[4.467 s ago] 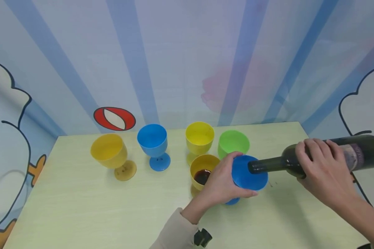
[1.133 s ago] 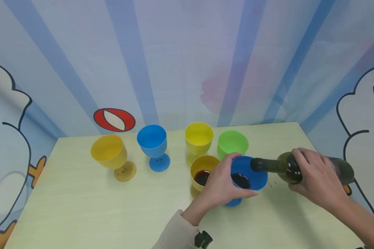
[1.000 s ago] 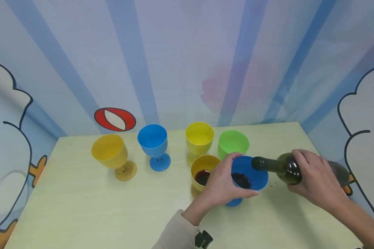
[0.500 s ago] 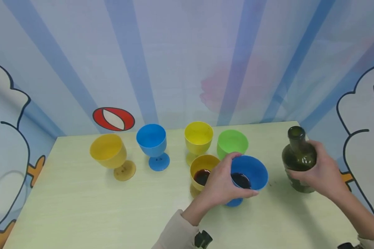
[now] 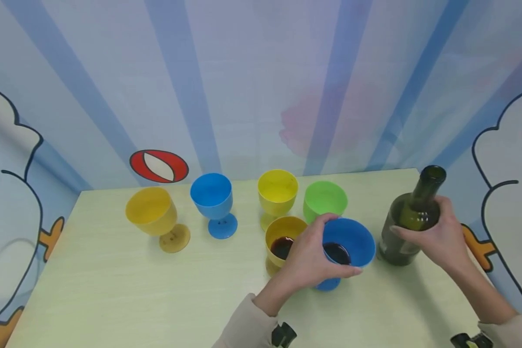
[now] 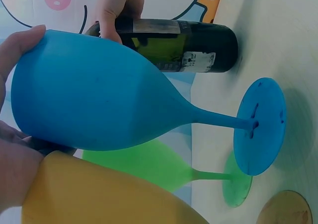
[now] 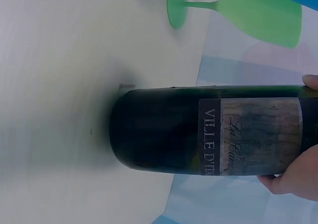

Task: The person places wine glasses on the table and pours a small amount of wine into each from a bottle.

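Note:
My left hand (image 5: 306,258) grips the bowl of a blue plastic goblet (image 5: 357,241), thumb at the near side. Dark red liquid (image 5: 337,253) lies in its bottom. In the left wrist view the goblet's foot (image 6: 261,127) is close to the tabletop; contact is hard to tell. My right hand (image 5: 443,237) holds a dark green wine bottle (image 5: 396,244) around its upper body, right of the goblet. The bottle stands nearly upright, neck leaning right; its label (image 7: 258,137) shows in the right wrist view. Beside my left hand is an amber goblet (image 5: 273,255) with dark liquid.
At the back of the pale table (image 5: 113,295) stand a yellow goblet (image 5: 278,193) and a green goblet (image 5: 325,198). Farther left are another blue goblet (image 5: 212,193) and an orange-yellow goblet (image 5: 152,212). A printed curtain (image 5: 252,87) hangs behind the table edge.
My right hand has brought the bottle from lying tilted over the blue goblet to nearly upright at its right. Dark liquid has appeared in that goblet. My left hand stays in place.

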A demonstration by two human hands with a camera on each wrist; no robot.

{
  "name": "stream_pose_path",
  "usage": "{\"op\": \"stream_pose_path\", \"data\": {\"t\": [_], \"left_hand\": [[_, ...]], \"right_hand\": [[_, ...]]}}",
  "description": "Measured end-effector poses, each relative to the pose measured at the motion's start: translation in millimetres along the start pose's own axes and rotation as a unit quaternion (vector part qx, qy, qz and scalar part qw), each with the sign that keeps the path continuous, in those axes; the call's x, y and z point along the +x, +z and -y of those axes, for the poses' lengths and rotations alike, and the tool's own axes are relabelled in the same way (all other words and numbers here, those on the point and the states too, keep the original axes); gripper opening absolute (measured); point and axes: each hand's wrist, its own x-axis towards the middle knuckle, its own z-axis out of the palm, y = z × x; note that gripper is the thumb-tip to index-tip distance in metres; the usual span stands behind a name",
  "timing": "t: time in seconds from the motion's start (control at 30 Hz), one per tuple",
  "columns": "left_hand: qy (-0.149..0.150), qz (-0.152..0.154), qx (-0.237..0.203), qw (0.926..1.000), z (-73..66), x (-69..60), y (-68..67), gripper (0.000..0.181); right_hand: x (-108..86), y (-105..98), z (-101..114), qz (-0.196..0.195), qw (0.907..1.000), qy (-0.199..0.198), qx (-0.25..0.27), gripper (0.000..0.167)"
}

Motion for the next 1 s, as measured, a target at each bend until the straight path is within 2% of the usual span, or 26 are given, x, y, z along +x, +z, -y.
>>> {"op": "stream_pose_path", "data": {"t": [0.3,0.5,0.63,0.8,1.0], "left_hand": [[0.011,0.000,0.000,0.9999,1.3,0.0,1.7,0.088],[0.016,-0.004,-0.002,0.9999,1.9,0.2,1.6,0.087],[0.007,-0.009,-0.004,0.9999,0.2,0.8,0.5,0.087],[-0.017,-0.014,-0.008,0.9997,-7.7,3.7,-2.1,0.088],[-0.013,-0.014,-0.001,0.9998,-26.6,10.2,1.1,0.089]], "right_hand": [[1.4,2.8,-5.7,-0.010,0.9994,0.020,0.026,0.087],[3.3,-2.4,-12.4,-0.007,0.9978,0.055,0.035,0.086],[4.5,-4.4,-14.1,-0.012,0.9971,0.066,0.034,0.086],[3.9,-5.9,-16.5,-0.008,0.9969,0.070,0.034,0.086],[-0.2,-10.0,-23.9,-0.002,0.9959,0.084,0.033,0.089]]}}
